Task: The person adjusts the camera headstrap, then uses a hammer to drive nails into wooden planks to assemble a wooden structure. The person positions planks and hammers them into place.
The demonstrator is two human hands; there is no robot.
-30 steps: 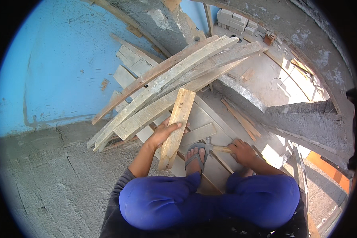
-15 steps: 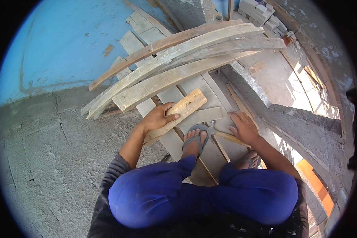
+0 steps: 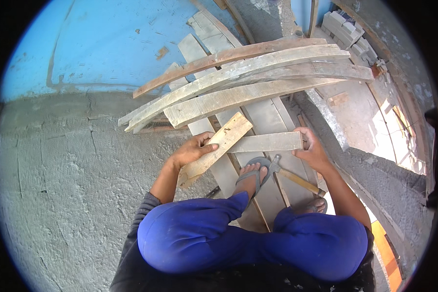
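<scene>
My left hand is closed on a short yellowish wooden board, thumb on its top face. The board slants from lower left to upper right. A narrower grey wooden piece lies crosswise, its left end hidden behind that board. At its right end my right hand grips it, thumb and fingers around the end. Just below, a hammer with a wooden handle rests on the planks by my sandalled foot, its metal head toward the foot.
Several long timber beams lie across the plank platform ahead of me. A rough cement wall with blue paint above is on the left. Grey blocks are stacked at the far right, beyond a concrete ledge.
My right hand has moved up from beside the hammer and taken hold of the grey wooden piece's right end. My left hand still holds the yellowish board. The whole view has shifted slightly.
</scene>
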